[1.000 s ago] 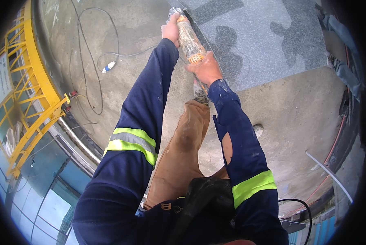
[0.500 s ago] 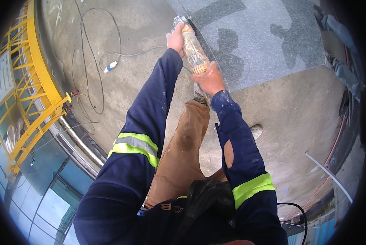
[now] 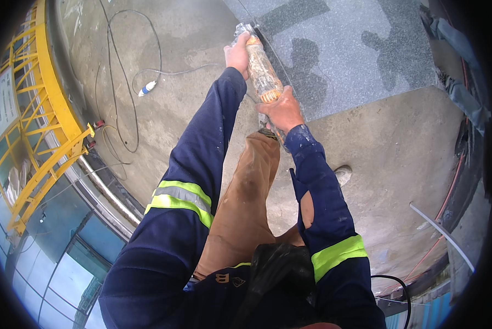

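A dusty, orange-bodied angle grinder (image 3: 264, 70) is held in both my hands along the left edge of a speckled grey stone slab (image 3: 353, 66). My left hand (image 3: 237, 56) is wrapped round its far end, near the metal head. My right hand (image 3: 283, 111) grips the rear end, close to the orange vents. The head (image 3: 245, 28) sits beside a dark straight strip along the slab's edge. The disc is hidden, so I cannot tell whether it touches the stone. Shadows of people fall across the slab.
A grey cable with a blue-and-white plug (image 3: 148, 88) lies on the concrete floor (image 3: 191, 33) to the left. A yellow metal frame (image 3: 48, 71) stands at the far left. My brown-trousered leg (image 3: 251, 181) is below the grinder. Another person's trouser legs (image 3: 455, 41) show at the right rim.
The grinder and both hands have shifted very slightly toward me along the slab's edge. My grip is the same.
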